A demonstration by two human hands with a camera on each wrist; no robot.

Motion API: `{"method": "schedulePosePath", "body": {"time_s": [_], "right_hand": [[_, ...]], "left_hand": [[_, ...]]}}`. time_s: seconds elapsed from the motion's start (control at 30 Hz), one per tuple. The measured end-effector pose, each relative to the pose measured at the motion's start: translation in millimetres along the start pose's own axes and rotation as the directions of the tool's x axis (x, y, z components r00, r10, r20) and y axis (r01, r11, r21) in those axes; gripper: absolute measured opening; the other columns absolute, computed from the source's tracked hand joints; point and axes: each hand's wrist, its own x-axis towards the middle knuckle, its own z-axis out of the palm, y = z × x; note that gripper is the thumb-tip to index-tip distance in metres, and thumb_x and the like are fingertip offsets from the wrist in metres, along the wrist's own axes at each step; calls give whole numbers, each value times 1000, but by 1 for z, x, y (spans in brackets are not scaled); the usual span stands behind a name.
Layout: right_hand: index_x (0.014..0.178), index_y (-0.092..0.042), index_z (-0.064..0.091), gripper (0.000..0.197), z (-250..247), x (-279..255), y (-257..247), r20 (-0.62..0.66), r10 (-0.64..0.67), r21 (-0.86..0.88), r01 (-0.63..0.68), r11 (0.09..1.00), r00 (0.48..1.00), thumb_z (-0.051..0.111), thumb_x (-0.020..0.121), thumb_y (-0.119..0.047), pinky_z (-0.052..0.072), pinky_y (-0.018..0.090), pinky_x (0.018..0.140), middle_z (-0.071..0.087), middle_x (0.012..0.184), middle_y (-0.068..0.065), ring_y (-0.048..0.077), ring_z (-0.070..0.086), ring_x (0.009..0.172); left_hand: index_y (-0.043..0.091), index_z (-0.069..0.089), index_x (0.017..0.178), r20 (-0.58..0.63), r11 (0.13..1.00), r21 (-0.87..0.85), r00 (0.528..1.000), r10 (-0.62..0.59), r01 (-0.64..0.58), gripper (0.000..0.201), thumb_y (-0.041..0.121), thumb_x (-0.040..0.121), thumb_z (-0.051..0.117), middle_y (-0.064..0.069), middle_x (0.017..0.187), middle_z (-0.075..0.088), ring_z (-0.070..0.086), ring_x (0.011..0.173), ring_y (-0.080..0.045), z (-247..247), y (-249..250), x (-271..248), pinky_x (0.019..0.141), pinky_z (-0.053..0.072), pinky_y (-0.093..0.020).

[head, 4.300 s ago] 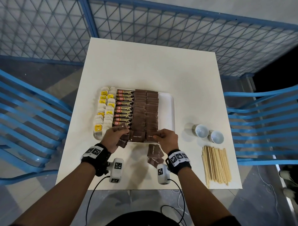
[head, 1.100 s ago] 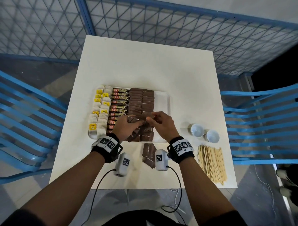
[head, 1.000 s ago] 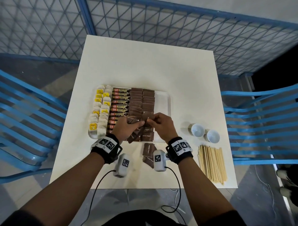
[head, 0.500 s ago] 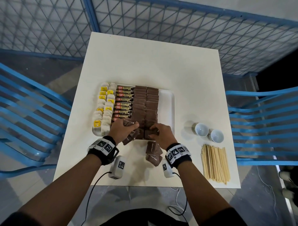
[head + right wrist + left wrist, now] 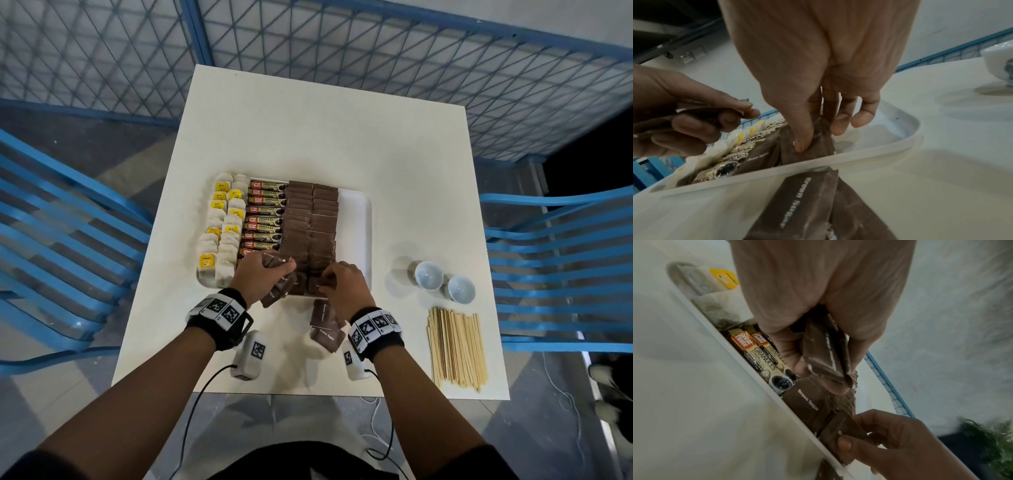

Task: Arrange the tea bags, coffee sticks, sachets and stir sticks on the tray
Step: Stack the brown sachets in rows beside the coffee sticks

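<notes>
Filling near end of tray [image 5: 356,219] with brown sugar sachets [image 5: 310,222]: left hand [image 5: 262,277] gripping a bunch, right hand [image 5: 346,284] pinching one, needing tucking into row next.

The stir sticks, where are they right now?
In the head view, the stir sticks lie in a bundle on the table's near right corner, off the tray, just in front of two white cups.

Left hand [image 5: 261,276] curled in a closed grip, right hand [image 5: 346,285] pinching, forearms extended forward
</notes>
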Motion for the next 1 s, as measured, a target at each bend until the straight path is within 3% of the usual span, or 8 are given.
{"method": "schedulePosePath", "body": {"time_s": [0.17,0.3,0.47,0.57,0.67,0.77,0.87,1.0], "right_hand": [[98,-18,65,24,0,8,-5,-45,17,133,-11,991,999,73,80,-5,55,34,85,61,101,-2,19,60,94],[104,-18,62,33,1,12,-7,-101,42,147,-27,989,994,70,79,1,56,32,84,53,108,-1,19,60,91],[115,-19,58,40,2,7,-4,-162,102,146,-78,986,982,76,81,-9,44,21,76,46,117,-2,11,53,88],[115,-22,53,44,4,6,1,-169,144,205,-108,973,975,77,79,-13,39,14,66,56,108,-2,4,52,76],[118,-23,49,46,6,4,3,-148,198,248,-157,956,969,74,80,-16,42,16,65,65,96,2,2,55,73],[120,-23,47,52,9,2,4,-129,220,264,-180,947,967,76,78,-17,38,8,59,67,91,0,-1,56,73],[118,-26,47,53,11,2,4,-100,240,287,-203,936,966,79,76,-18,39,8,58,70,91,-1,0,60,75],[117,-23,49,51,8,1,5,-87,251,317,-212,924,964,81,77,-19,39,1,60,64,82,-9,-5,55,72]], "left_hand": [[19,78,91,-6,1000,-2,1000,-9,9,12,30,87,79,-1,82,78,75,79,-23,0,0,-1,84,60,-44],[20,78,90,2,1000,-17,1000,-25,25,8,28,87,79,-1,81,78,76,78,-23,0,1,-1,83,60,-45],[18,78,93,-3,1000,-27,1000,-15,14,7,23,89,78,-1,81,78,76,74,-22,-2,3,-2,80,60,-43],[18,78,92,-5,1000,-25,1000,-16,16,7,24,88,78,-1,81,78,76,74,-22,-1,3,-1,80,60,-43],[19,78,90,-6,1000,-19,1000,-16,16,9,27,88,78,-2,81,78,76,75,-22,-1,1,0,80,60,-43],[18,78,89,-1,1000,-6,1000,-14,14,11,30,88,78,-2,80,78,75,76,-22,0,-2,1,81,60,-43],[9,75,88,-5,999,5,999,-33,33,27,35,88,78,-8,79,77,74,78,-27,1,-3,4,80,59,-44],[8,76,89,31,988,-106,994,-109,111,29,37,89,77,-9,82,78,75,82,-29,2,-2,6,83,58,-45]]}}
